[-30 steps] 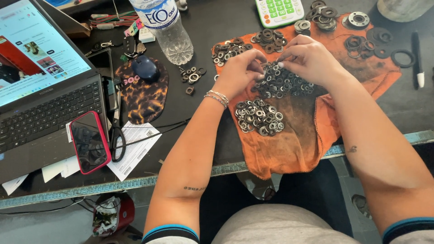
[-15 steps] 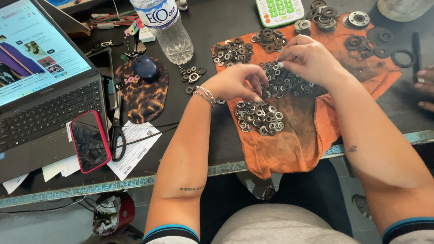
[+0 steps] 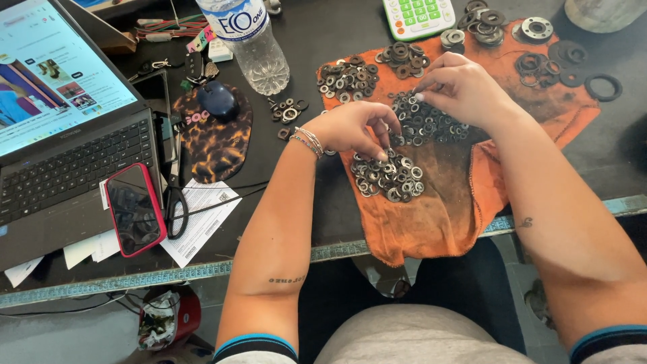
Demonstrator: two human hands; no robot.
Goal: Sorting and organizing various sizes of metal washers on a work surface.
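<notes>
An orange cloth point(image 3: 451, 209) lies on the dark table and carries several piles of small metal washers. My left hand point(image 3: 350, 127) hovers over the lower pile point(image 3: 391, 176), its thumb and fingers pinched together on small washers at the pile's top edge. My right hand point(image 3: 461, 84) rests on the middle pile point(image 3: 428, 125), fingertips curled together at the pile's upper left; what they hold is hidden. A third pile point(image 3: 347, 77) sits at the cloth's upper left. Larger dark rings point(image 3: 539, 67) lie at the upper right.
An open laptop point(image 3: 60, 155) fills the left side, with a red-cased phone point(image 3: 135, 209), scissors point(image 3: 176, 195) and papers beside it. A mouse point(image 3: 217, 100) sits on a spotted pad. A water bottle point(image 3: 253, 44) and a calculator point(image 3: 418, 15) stand at the back. The table edge point(image 3: 202, 271) runs below.
My left hand has moved down from the middle pile to the lower pile. The right hand has stayed at the middle pile.
</notes>
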